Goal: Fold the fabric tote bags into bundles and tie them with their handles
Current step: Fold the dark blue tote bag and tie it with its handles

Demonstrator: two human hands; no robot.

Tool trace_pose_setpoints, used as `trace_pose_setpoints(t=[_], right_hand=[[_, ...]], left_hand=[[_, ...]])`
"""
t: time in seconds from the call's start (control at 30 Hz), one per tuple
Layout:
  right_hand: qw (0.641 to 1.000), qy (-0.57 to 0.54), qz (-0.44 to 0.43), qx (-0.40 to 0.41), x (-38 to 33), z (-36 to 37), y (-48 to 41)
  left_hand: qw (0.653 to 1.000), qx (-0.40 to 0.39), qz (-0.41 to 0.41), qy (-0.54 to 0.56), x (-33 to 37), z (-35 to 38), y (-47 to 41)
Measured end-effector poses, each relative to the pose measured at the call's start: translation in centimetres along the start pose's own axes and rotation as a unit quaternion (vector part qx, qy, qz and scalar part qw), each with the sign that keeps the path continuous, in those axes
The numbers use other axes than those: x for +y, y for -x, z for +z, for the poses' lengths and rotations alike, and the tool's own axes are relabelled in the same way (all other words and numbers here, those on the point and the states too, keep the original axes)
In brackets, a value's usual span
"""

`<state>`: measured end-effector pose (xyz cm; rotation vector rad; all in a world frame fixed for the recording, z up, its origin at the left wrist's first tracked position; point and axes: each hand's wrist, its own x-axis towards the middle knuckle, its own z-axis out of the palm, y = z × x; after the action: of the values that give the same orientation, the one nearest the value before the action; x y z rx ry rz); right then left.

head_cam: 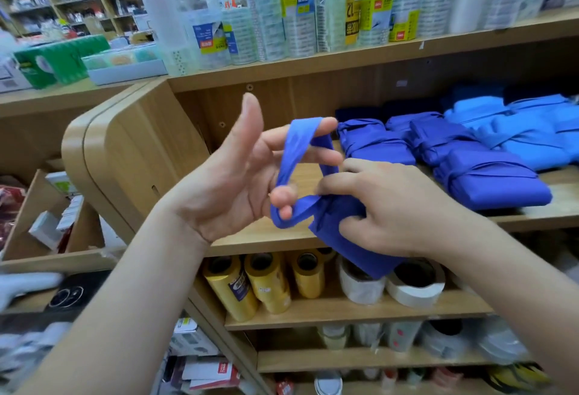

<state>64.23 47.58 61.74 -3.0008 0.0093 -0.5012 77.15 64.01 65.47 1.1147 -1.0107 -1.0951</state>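
Observation:
A folded royal-blue tote bundle (pixel 344 238) hangs in the air in front of the wooden shelf. My right hand (pixel 391 206) grips it from above, thumb and fingers curled round the fabric. Its blue handle (pixel 297 156) forms a loop stretched over the spread fingers of my left hand (pixel 244 175), palm turned toward me, thumb up; the little finger hooks the loop's lower end. On the shelf board (pixel 548 206) behind lie several tied blue bundles (pixel 495 181), darker ones in front, lighter blue ones (pixel 526 131) at the right.
A rounded wooden shelf end panel (pixel 125 150) stands left of my hands. Below are yellow rolls (pixel 250 281) and white tape rolls (pixel 413 285). Packaged tape stacks (pixel 297 18) fill the top shelf. Green boxes (pixel 56 62) sit at the far left.

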Motion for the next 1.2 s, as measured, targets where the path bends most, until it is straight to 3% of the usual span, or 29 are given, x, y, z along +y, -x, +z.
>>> trace_pose_setpoints(t=[0.13, 0.23, 0.37, 0.43, 0.47, 0.5, 0.53, 0.57, 0.6, 0.63, 0.73, 0.77, 0.83, 0.9, 0.97, 1.03, 1.1, 1.2], right_hand=[[0.991, -0.129, 0.012, -0.02, 1.1, 0.6, -0.1], [0.965, -0.25, -0.015, -0.08, 2.0, 0.0, 0.0], [0.905, -0.398, -0.024, -0.147, 3.0, -1.7, 0.5], [0.887, -0.429, -0.027, -0.171, 3.7, -1.8, 0.6], [0.88, -0.44, -0.028, -0.178, 4.0, -1.6, 0.7], [0.873, -0.45, -0.028, -0.187, 4.2, -1.2, 0.8], [0.867, -0.457, -0.029, -0.196, 4.4, -0.8, 0.7], [0.862, -0.463, -0.031, -0.203, 4.5, -0.5, 0.6], [0.855, -0.473, -0.033, -0.21, 4.5, -0.3, 0.6], [0.848, -0.484, -0.034, -0.215, 4.6, 0.0, 0.5], [0.815, -0.538, -0.016, -0.214, 4.9, 0.6, 0.7], [0.8, -0.564, -0.008, -0.206, 5.2, 1.0, 0.9], [0.756, -0.627, -0.003, -0.19, 5.5, 1.9, 1.4], [0.696, -0.698, -0.002, -0.17, 5.4, 3.0, 1.8], [0.646, -0.751, 0.008, -0.14, 5.2, 3.7, 2.2], [0.647, -0.754, 0.027, -0.112, 5.4, 3.6, 2.6], [0.704, -0.701, 0.04, -0.102, 5.6, 2.4, 3.0], [0.854, -0.514, 0.038, -0.069, 4.8, -0.1, 3.1]], left_hand=[[0.986, 0.134, 0.018, 0.096, -1.2, 0.3, 0.1], [0.969, 0.231, 0.019, 0.089, -2.4, -0.6, 0.6], [0.973, 0.227, 0.048, -0.016, -2.0, -3.2, 2.2], [0.956, 0.17, 0.086, -0.222, -0.6, -3.0, 2.6], [0.905, 0.133, 0.098, -0.393, 0.0, -2.6, 2.5], [0.814, 0.111, 0.117, -0.558, 0.5, -1.8, 2.3], [0.702, 0.099, 0.159, -0.687, 0.7, -1.2, 1.7], [0.621, 0.08, 0.206, -0.752, 0.7, -0.8, 1.1], [0.596, 0.055, 0.235, -0.766, 0.8, -0.5, 0.4], [0.628, 0.03, 0.236, -0.741, 0.9, -0.4, -0.1], [0.859, -0.051, 0.089, -0.502, 2.3, -1.2, -0.4], [0.907, -0.086, 0.066, -0.407, 2.6, -1.6, -0.2], [0.964, -0.137, 0.066, -0.216, 2.4, -1.9, -0.1], [0.985, -0.139, 0.091, -0.04, 1.2, -1.8, -0.2], [0.986, -0.097, 0.122, 0.058, -0.3, -1.7, -0.5], [0.978, -0.085, 0.125, 0.141, -1.4, -1.8, -0.5], [0.979, -0.093, 0.107, 0.15, -1.9, -1.7, -0.2], [0.995, -0.072, 0.063, 0.02, -1.6, -1.7, 0.0]])
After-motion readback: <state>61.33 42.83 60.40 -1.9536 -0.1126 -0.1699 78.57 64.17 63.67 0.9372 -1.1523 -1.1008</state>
